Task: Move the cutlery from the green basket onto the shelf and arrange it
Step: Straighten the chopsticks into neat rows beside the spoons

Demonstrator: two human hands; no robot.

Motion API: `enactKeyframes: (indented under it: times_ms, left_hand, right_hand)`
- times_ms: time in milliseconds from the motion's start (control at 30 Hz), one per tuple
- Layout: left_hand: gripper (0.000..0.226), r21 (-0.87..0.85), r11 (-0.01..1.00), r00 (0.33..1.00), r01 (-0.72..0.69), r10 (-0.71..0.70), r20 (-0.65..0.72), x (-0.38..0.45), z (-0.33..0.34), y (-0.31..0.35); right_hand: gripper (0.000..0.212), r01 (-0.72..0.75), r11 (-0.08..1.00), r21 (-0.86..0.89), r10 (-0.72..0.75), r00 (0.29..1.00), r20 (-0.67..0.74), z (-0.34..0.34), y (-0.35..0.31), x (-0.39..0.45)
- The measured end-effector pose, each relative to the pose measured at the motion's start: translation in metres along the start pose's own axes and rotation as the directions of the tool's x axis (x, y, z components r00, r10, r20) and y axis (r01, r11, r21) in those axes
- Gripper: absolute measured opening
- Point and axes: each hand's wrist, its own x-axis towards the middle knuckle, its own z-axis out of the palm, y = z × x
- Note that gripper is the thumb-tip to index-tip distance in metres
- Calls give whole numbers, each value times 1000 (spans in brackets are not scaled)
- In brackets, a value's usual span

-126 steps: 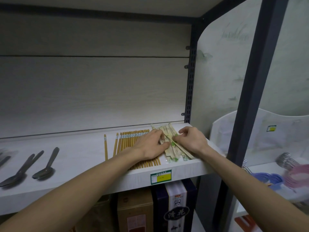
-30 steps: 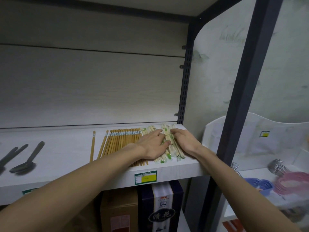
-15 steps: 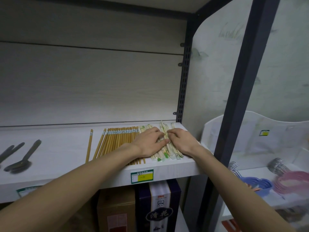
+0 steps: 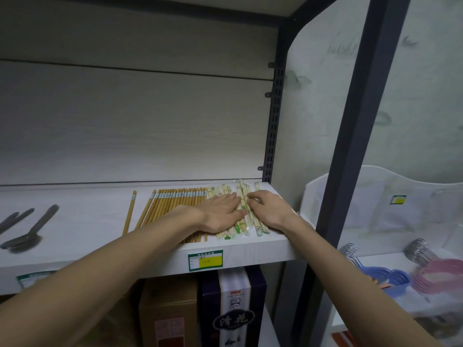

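Nearest to me, under the shelf (image 4: 263, 251), I see a brown cardboard box (image 4: 170, 311) with a dark blue and white carton (image 4: 234, 309) just to its right, and a green and yellow price label (image 4: 205, 260) on the shelf's front edge above them. Off to the right, past the dark upright post (image 4: 350, 156), a lower white shelf carries blue hangers (image 4: 385, 276) and pink hangers (image 4: 441, 274) with metal hooks. On the shelf itself my left hand (image 4: 220, 212) lies flat, fingers straight, pressing down where the wooden chopsticks (image 4: 172, 204) meet the wrapped chopsticks (image 4: 240, 226); it covers the near part of both. My right hand (image 4: 269, 209) rests just beside it, fingertips curled onto one wrapped pair in the middle of that bunch; I cannot tell whether it pinches it. The wrapped pairs lie side by side at the shelf's right end, running near to far, some slightly askew. A single chopstick (image 4: 130, 212) lies apart on the left of the wooden row. Farther left sit dark spoons (image 4: 27, 234), blurred. The pale wood back panel (image 4: 135, 126) closes the far side.
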Motion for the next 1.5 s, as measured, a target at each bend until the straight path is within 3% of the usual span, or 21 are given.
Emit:
enactKeyframes:
  times_ms: [500,667,900,1000,1300,1433,1500]
  left_hand:
    - [74,-29,999,997,-19,17,-76,-8,1,4]
    - [70,-27,999,999,-21,20,-45,-8,2,2]
    - [63,9,994,983,-113,113,-144,-14,-5,7]
    - [60,-55,991,984,-121,112,-141,-17,-8,12]
    - [64,-77,989,987,-126,117,-107,-26,-8,16]
    - [83,-26,1000,990,8,-12,-144,-27,-9,15]
    - [90,5,992,989,124,-123,-79,-26,-11,11]
  right_hand:
    - [49,13,999,-40,-12,1000,19,1,3,1]
    - [43,7,995,-100,-4,1000,30,2,-1,-2]
    - [40,19,993,-121,-23,999,-29,-1,-4,-5]
    - [38,22,995,-101,-27,998,-49,-4,-5,-7]
    - [41,141,970,-200,-161,983,-84,-11,-3,-19]
    - [42,166,973,-157,-185,977,-109,-8,-2,-18]
    - [47,133,981,-138,-137,990,-18,-6,-2,-16]
